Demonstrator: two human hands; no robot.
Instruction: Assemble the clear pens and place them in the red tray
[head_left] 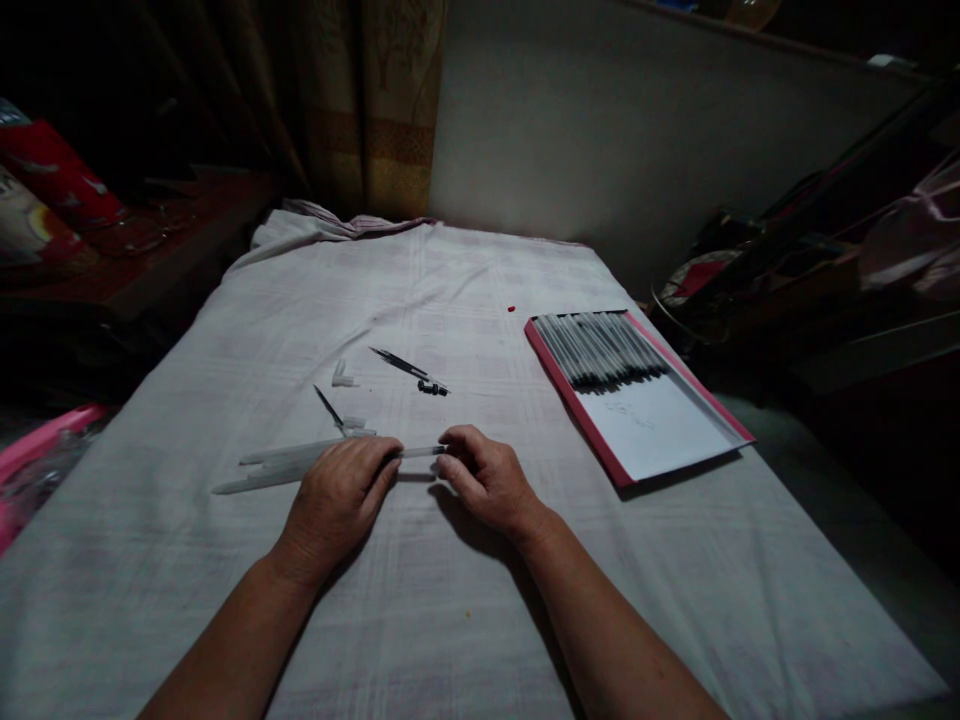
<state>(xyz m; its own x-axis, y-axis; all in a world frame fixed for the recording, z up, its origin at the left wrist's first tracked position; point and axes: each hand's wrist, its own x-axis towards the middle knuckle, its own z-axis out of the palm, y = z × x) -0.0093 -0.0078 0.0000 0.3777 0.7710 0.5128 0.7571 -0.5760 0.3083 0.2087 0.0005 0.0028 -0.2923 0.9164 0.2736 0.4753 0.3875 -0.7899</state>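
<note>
My left hand (pixel 337 495) and my right hand (pixel 487 478) hold the two ends of a clear pen barrel (pixel 420 452), just above the white cloth. Left of my left hand lie two long pale pen barrels (pixel 277 466). Beyond the hands rest a black refill (pixel 328 405), a second dark refill (pixel 401 365) with a small black piece (pixel 433 388) beside it, and small clear caps (pixel 343 377).
A red-edged flat box (pixel 645 440) with several pens (pixel 600 350) in a row sits at the right. White cloth (pixel 450 600) covers the table. A tiny red bit (pixel 511 309) lies farther back. Bags (pixel 825 260) stand right; a pink object (pixel 37 440) is left.
</note>
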